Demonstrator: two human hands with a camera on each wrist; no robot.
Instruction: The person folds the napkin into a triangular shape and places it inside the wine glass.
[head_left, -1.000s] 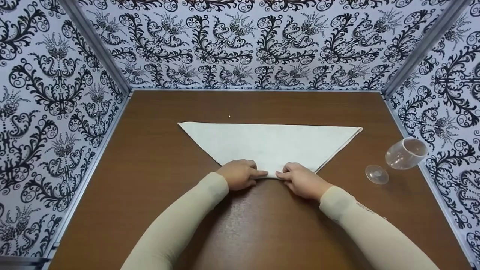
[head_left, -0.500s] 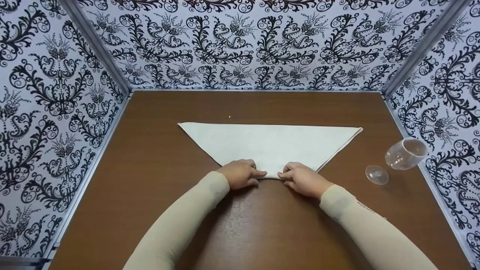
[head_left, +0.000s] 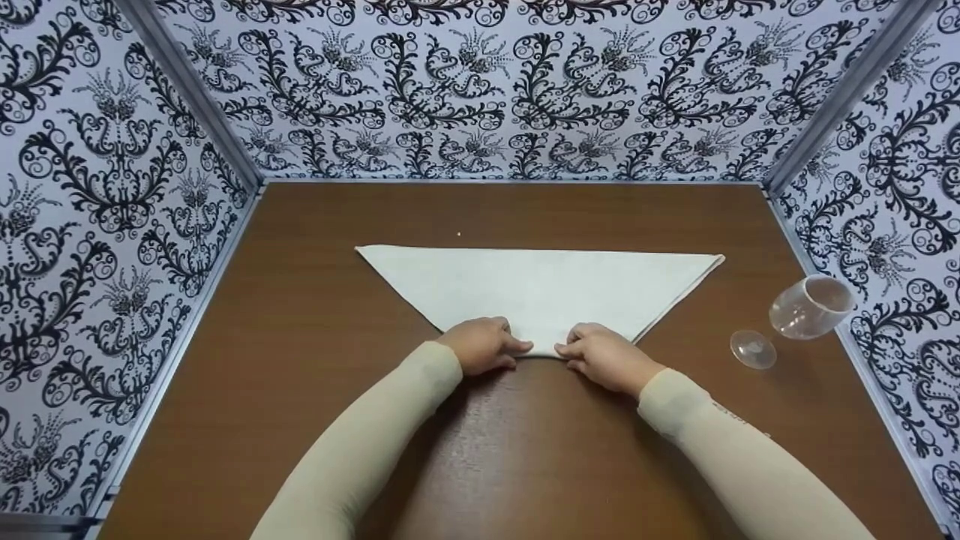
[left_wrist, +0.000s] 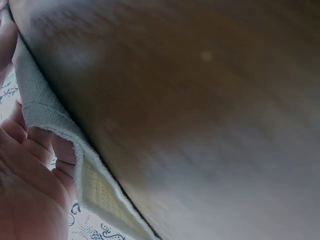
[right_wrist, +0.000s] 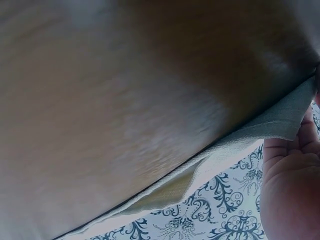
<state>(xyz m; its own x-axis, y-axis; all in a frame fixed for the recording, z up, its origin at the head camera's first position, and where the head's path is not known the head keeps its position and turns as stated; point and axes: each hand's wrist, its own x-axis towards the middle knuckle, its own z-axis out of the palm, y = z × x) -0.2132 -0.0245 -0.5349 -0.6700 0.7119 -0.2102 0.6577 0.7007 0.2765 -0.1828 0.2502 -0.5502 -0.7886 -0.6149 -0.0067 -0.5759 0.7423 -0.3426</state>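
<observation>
Two hands on one white cloth napkin (head_left: 547, 292), which lies flat mid-surface (head_left: 300, 390). Left hand (head_left: 478, 346) and right hand (head_left: 607, 358) both have fingers curled in, pinching the near edge, with a short stretch of cloth showing between them. I'd guess the paired grip is there to keep that edge straight and even. Wine glass (head_left: 799, 315) stands upright off to the right, well apart from the cloth, probably so sleeves don't knock it.

Looks-wise, the napkin's a neat trapezoid: long side at the back, pointy far corners, layers peeking out along the right slant. Wrist views show a coarse weave, a hem line and a yellowish patch between layers.
</observation>
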